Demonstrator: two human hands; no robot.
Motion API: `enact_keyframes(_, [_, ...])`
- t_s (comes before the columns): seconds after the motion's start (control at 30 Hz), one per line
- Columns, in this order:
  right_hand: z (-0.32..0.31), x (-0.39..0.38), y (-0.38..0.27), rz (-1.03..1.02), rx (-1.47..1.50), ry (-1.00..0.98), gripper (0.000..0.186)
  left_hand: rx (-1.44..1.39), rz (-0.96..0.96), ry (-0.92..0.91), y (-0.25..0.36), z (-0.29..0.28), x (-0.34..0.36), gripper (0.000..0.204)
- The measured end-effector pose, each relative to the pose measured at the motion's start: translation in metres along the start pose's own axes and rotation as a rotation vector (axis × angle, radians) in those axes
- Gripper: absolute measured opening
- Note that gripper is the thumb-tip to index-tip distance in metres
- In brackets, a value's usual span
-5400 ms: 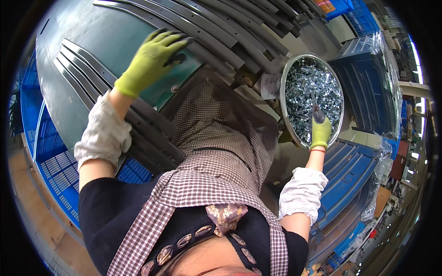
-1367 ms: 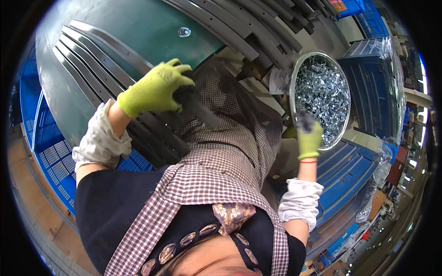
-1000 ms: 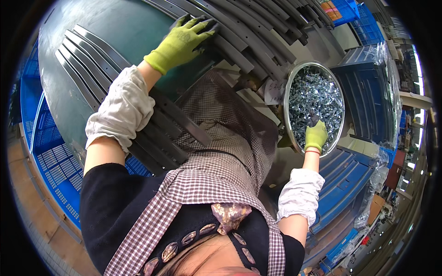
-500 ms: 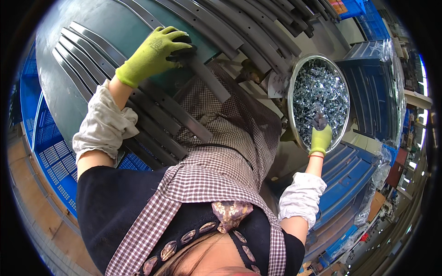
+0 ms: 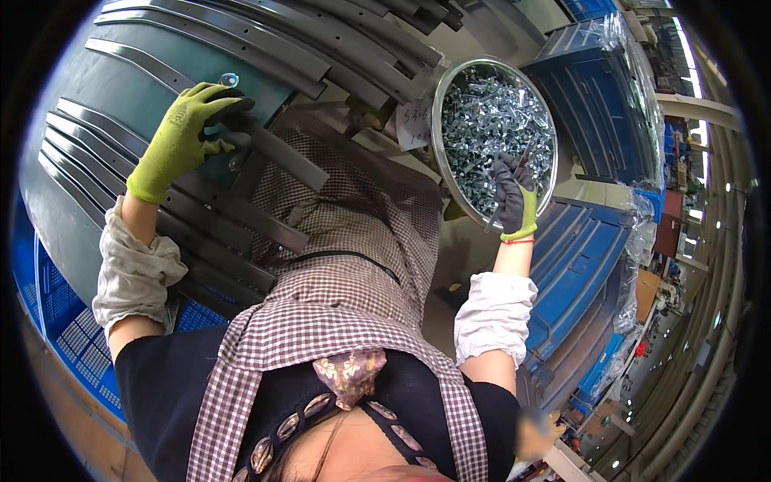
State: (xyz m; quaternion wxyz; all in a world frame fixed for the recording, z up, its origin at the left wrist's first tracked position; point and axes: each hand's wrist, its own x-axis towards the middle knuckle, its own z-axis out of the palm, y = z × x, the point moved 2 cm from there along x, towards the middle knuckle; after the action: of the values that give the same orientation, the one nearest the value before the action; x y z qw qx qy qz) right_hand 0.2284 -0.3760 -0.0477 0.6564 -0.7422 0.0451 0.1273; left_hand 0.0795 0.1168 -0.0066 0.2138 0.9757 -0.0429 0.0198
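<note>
My left hand (image 5: 178, 138), in a yellow-green glove with dark finger coating, is closed around a long black metal strip (image 5: 291, 159). The strip's near end sticks out past the hand towards my apron. Close to the fingertips a small shiny metal piece (image 5: 230, 79) shows; a second glint lies by the thumb. My right hand (image 5: 516, 197), gloved alike, rests in a round metal bowl (image 5: 440, 153) heaped with small silvery metal clips (image 5: 494, 112). Its fingers are bent together into the heap, and what they hold, if anything, cannot be made out.
More black strips (image 5: 104, 128) lie side by side left of my hand, overhanging the green tabletop (image 5: 132, 88). Others (image 5: 321, 48) lie beyond. A paper label (image 5: 413, 124) hangs beside the bowl. Blue crates (image 5: 598, 104) stand at the right, a blue basket (image 5: 80, 337) at lower left.
The whole view has shifted, so the scene sits further left and up. My right hand shows more of its dark fingers among the clips. My left hand stays on the strip.
</note>
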Motion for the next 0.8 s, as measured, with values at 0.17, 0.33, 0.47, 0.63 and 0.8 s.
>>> enact_keyframes(0.17, [0.0,0.001,0.007,0.033,0.099,-0.031,0.021,-0.033,0.142,0.124,0.04,0.004,0.0,0.056])
enact_keyframes(0.33, [-0.006,0.007,0.013,0.106,0.016,0.067,0.014,-0.142,0.247,0.048,0.068,0.018,0.001,0.049])
enact_keyframes(0.47, [-0.008,0.008,0.012,0.082,-0.101,0.124,0.014,-0.139,0.284,0.0,0.08,0.024,0.002,0.048])
enact_keyframes(0.63, [0.02,-0.019,-0.014,-0.059,0.058,-0.047,0.016,-0.294,0.299,0.054,0.099,0.025,-0.01,0.046])
enact_keyframes(0.8, [0.12,-0.09,-0.014,-0.205,0.267,-0.459,0.018,-0.123,0.369,0.059,0.141,0.044,-0.031,0.042])
